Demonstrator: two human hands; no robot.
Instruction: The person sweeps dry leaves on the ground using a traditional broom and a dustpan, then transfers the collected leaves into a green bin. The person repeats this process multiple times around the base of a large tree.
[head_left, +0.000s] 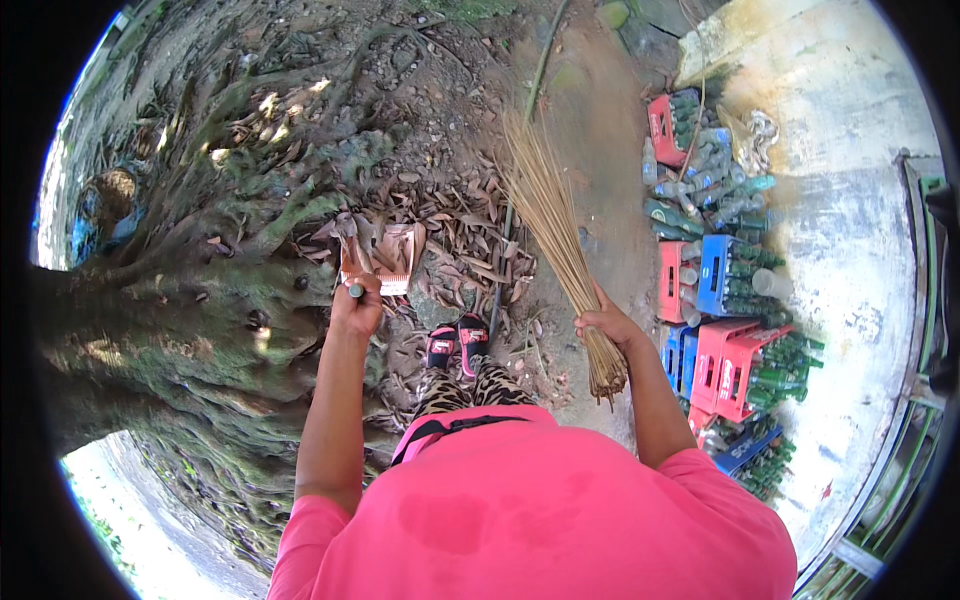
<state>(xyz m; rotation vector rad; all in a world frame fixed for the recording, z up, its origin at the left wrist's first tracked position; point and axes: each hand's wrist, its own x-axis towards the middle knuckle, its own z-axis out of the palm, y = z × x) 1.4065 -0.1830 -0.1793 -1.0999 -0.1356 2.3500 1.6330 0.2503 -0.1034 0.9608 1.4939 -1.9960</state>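
Note:
My left hand (358, 307) grips the round handle (356, 290) of a dustpan (395, 283), whose pan lies by the tree roots with dry brown leaves (390, 251) in it. In my right hand (611, 322) is a stick broom (555, 225), a bundle of thin tan ribs held near its thick butt end. Its bristles fan out away from me, above the bare soil. A pile of dry leaves (472, 225) surrounds the far and right sides of the dustpan.
A large tree trunk (165, 330) with spreading roots fills the left. Along the wall (847, 262) at right stand a blue bottle crate (716, 274), red crates (724, 367) and loose glass bottles (705, 180). A long thin pole (541, 67) lies on the ground ahead.

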